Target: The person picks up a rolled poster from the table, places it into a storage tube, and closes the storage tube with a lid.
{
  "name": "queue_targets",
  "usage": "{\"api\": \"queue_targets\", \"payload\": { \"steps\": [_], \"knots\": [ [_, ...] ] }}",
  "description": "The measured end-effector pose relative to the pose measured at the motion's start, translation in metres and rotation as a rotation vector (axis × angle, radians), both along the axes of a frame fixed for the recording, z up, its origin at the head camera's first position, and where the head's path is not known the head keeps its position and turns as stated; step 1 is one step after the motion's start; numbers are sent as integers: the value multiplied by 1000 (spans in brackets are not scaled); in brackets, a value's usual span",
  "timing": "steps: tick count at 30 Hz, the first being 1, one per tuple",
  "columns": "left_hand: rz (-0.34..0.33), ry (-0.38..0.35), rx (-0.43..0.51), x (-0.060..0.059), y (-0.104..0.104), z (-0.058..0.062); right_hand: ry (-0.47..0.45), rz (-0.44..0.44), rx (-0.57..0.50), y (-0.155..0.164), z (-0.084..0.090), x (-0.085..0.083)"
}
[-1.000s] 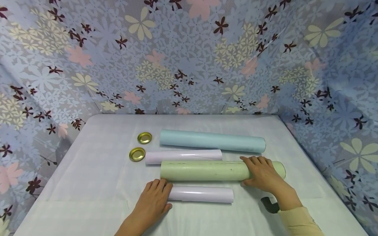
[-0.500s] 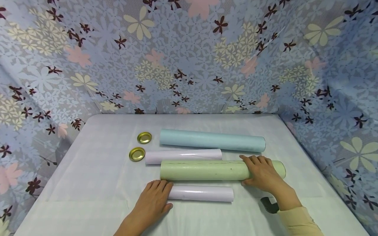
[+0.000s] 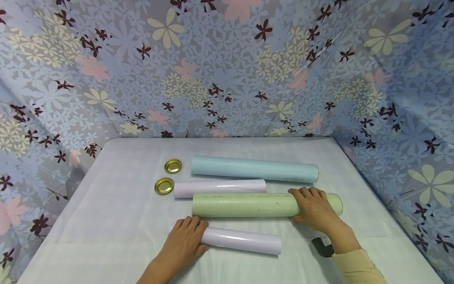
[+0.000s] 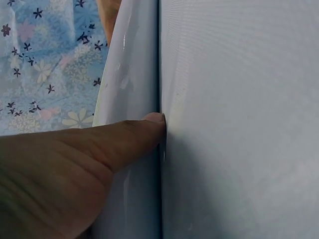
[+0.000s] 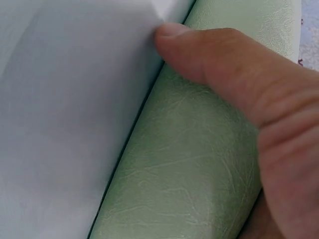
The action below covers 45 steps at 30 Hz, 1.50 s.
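My left hand (image 3: 184, 238) grips the left end of a short, glossy pale-lilac roll (image 3: 244, 241) near the front of the table. In the left wrist view the thumb crosses this roll (image 4: 134, 74) and its tip meets the white cloth. My right hand (image 3: 315, 209) lies over the right part of a thick pale-green roll (image 3: 244, 205), fingers on the far side and thumb on the near side. The right wrist view has the thumb bent across the creased green surface (image 5: 174, 164). The lilac roll slants, its right end nearer the front.
Behind the green roll lies a second lilac roll (image 3: 220, 188), and farther back a light-blue roll (image 3: 255, 169). Two gold-coloured round lids (image 3: 173, 166) sit left of them. A dark curved piece (image 3: 322, 247) lies by the right wrist. Floral cloth (image 3: 227, 71) hangs around the white-covered table (image 3: 106, 205).
The right end of the front lilac roll has swung toward the front, so the roll now slants. Both hands, the green roll and the other things hold their places.
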<state>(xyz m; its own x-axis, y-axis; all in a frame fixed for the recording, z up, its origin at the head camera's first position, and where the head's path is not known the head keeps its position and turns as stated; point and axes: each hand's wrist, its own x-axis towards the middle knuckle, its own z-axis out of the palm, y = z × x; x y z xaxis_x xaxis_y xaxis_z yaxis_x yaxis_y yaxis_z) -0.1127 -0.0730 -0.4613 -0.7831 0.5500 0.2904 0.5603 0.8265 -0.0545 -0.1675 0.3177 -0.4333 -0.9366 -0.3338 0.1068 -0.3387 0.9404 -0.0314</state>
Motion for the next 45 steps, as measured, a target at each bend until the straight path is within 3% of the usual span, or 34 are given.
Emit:
{"api": "queue_targets", "payload": {
  "steps": [26, 45],
  "knots": [
    [-19, 116, 20, 2, -3, 4, 21, 13, -8, 2, -1, 0],
    [14, 117, 47, 12, -13, 18, 92, 24, 7, 2, 3, 1]
  ]
}}
